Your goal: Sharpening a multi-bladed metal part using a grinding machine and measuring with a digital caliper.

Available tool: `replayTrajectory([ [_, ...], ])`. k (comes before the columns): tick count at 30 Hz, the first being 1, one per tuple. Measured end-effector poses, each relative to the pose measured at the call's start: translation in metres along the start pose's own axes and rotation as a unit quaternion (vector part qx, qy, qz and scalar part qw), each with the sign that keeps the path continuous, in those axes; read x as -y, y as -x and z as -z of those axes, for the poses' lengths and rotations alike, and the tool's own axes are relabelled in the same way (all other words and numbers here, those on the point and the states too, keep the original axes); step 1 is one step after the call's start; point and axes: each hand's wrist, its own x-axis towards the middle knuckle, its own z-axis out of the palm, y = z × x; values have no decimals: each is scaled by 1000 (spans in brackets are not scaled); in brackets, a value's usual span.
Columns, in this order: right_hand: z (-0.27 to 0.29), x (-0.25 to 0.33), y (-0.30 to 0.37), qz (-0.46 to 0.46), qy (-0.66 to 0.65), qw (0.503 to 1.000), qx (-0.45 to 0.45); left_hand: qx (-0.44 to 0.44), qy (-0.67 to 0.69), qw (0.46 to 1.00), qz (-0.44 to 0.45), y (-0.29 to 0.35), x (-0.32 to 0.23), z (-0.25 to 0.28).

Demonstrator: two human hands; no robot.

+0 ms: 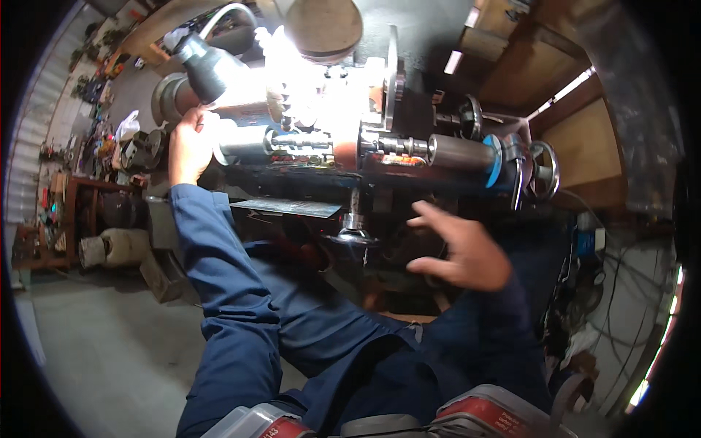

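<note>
My left hand (190,150) is at the left end of a lathe-like grinding machine, its fingers curled on the rim of a round metal chuck (244,142); glare hides part of the fingertips. A shiny camshaft (310,140) lies level between this chuck and a metal cylinder (460,155) on the right. A round wheel edge (347,142) crosses the shaft at its middle. Apart from the machine, my right hand (464,248) hangs in the air below the shaft, fingers spread and slightly blurred, holding nothing.
A black lamp (208,69) shines strongly over the machine. A chrome handwheel (354,235) juts toward me, beside a flat metal plate (288,207). Another handwheel (544,171) stands at the right end, near a blue ring (494,162). A gas cylinder (120,248) lies at left.
</note>
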Motion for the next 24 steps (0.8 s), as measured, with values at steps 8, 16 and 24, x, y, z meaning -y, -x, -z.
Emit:
replayTrajectory([
  [8,109,-55,35,29,147,853,-501,-37,29,998,32,6,7,0],
  [16,-47,-245,87,-259,-390,741,-481,0,39,999,30,-3,-4,-3],
  [24,-99,-105,-36,-138,-395,902,107,10,15,999,34,-8,29,1],
])
